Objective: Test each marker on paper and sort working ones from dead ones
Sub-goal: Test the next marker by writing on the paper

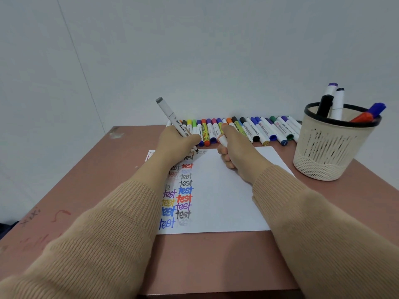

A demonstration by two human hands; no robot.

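Left hand pinches the white grey-capped marker, tip on the white paper sheet; right hand is closed around its cap.

Marker's long axis tilts up and away to my left, tip by the newest faint "test". I'd recap next; right hand sits just beside.

One sheet of paper, one beige basket holding five markers, one long row of markers at the table's far edge, too crowded to count exactly, one grey-capped marker, two hands, left hand, right hand
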